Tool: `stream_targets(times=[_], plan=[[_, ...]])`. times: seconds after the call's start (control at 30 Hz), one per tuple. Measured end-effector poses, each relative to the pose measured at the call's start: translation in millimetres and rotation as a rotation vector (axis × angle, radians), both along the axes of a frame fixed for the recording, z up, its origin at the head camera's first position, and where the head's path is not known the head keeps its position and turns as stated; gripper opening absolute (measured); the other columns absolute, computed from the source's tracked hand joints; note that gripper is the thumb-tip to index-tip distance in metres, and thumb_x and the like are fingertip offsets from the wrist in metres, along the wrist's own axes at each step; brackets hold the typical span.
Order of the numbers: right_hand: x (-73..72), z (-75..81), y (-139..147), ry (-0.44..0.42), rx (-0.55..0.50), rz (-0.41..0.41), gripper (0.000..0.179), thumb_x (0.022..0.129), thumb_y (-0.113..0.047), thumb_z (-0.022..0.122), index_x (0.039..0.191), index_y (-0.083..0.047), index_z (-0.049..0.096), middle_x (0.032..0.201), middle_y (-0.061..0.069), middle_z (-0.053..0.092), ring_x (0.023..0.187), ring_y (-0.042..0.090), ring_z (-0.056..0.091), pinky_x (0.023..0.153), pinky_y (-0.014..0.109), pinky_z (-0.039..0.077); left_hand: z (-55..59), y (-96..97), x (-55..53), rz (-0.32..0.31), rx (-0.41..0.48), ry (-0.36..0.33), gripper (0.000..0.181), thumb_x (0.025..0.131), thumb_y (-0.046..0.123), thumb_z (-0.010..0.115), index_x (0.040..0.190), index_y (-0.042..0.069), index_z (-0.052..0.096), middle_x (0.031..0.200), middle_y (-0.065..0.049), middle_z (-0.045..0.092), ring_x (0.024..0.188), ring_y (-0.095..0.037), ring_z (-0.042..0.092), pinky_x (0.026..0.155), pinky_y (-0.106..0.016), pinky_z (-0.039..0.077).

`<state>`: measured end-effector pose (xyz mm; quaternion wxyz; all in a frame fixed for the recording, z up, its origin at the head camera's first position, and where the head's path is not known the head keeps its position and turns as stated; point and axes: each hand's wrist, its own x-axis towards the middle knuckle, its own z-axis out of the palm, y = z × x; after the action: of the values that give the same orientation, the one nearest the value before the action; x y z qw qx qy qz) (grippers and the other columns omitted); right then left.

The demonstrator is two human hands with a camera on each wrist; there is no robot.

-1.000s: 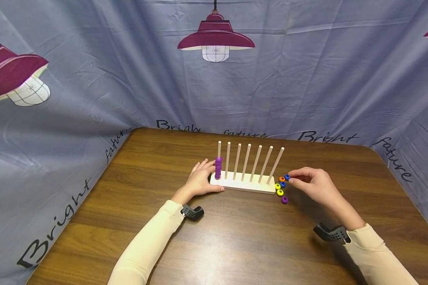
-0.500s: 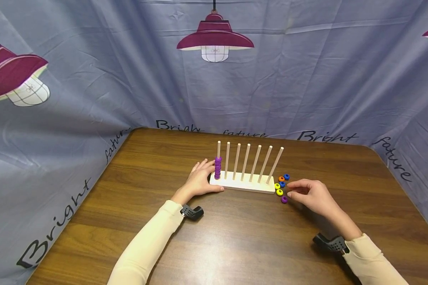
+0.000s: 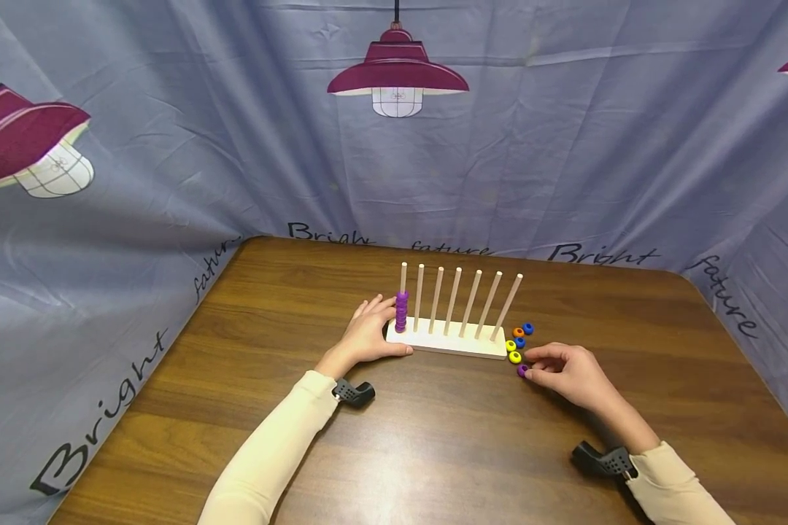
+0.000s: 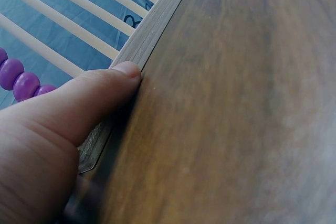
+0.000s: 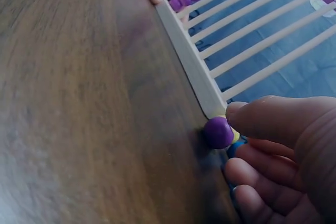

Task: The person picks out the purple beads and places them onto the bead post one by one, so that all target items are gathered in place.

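Note:
A pale wooden peg stand (image 3: pixel 448 344) with several upright pegs rests on the table. Purple beads (image 3: pixel 401 313) are stacked on its leftmost peg; the other pegs are bare. My left hand (image 3: pixel 365 334) grips the stand's left end, thumb along the front edge of the base and fingers reaching behind. Just off the stand's right end lies a loose purple bead (image 5: pixel 218 132). My right hand (image 3: pixel 576 376) is right at it, thumb tip by the bead and forefinger a little apart, the other fingers loosely bent.
Beyond the purple bead, yellow beads (image 3: pixel 515 357), blue beads (image 3: pixel 528 329) and an orange bead (image 3: pixel 518 332) lie in a small cluster beside the stand. The brown wooden table (image 3: pixel 433 452) is enclosed by a grey-blue printed curtain (image 3: pixel 538 160).
My right hand has come toward me, from the far blue bead down to the purple bead, thumb and forefinger now near it. The left hand and the stand have stayed put.

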<state>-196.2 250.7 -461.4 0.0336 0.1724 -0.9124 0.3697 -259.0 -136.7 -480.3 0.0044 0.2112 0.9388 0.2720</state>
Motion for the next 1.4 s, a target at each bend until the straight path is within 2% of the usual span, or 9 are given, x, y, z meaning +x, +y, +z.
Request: stream_targets(times=[0.43, 0.63, 1.07, 1.4], plan=[[-1.7, -12.0, -2.3, 0.084, -0.031, 0.032, 0.022, 0.074, -0.004, 0.086, 0.094, -0.007, 0.078, 0.079, -0.001, 0.072, 0.069, -0.008, 0.057, 0.059, 0.015, 0.05, 0.0, -1.3, 0.0, -0.005, -0.001, 0.003, 0.076, 0.074, 0.054, 0.083, 0.138, 0.017, 0.063, 0.163, -0.008, 0.042, 0.156, -0.038, 0.026, 0.13, -0.057, 0.012], [-2.9, -13.3, -3.6, 0.067, -0.035, 0.025, 0.021, 0.074, -0.003, 0.086, 0.094, -0.007, 0.078, 0.081, 0.001, 0.072, 0.07, -0.008, 0.058, 0.06, 0.015, 0.051, -1.5, -2.3, -1.3, 0.007, -0.016, -0.004, 0.078, 0.074, 0.054, 0.083, 0.14, 0.018, 0.062, 0.163, -0.006, 0.041, 0.157, -0.036, 0.024, 0.13, -0.055, 0.01], [-2.9, -15.2, -2.1, 0.075, -0.006, 0.037, 0.021, 0.074, -0.004, 0.086, 0.093, -0.008, 0.079, 0.08, -0.003, 0.071, 0.069, -0.008, 0.056, 0.059, 0.017, 0.05, -1.8, -1.1, 2.0, 0.009, 0.008, 0.003, 0.08, 0.073, 0.051, 0.085, 0.141, 0.014, 0.061, 0.161, -0.01, 0.044, 0.156, -0.038, 0.026, 0.13, -0.057, 0.012], [-2.8, -12.1, -4.5, 0.043, 0.002, 0.025, 0.02, 0.075, -0.004, 0.085, 0.094, -0.008, 0.079, 0.079, -0.003, 0.07, 0.068, -0.007, 0.055, 0.058, 0.018, 0.049, -1.3, -1.1, 0.5, -0.002, 0.02, 0.001, 0.074, 0.073, 0.05, 0.085, 0.136, 0.016, 0.064, 0.161, -0.009, 0.044, 0.156, -0.039, 0.026, 0.129, -0.058, 0.011]])
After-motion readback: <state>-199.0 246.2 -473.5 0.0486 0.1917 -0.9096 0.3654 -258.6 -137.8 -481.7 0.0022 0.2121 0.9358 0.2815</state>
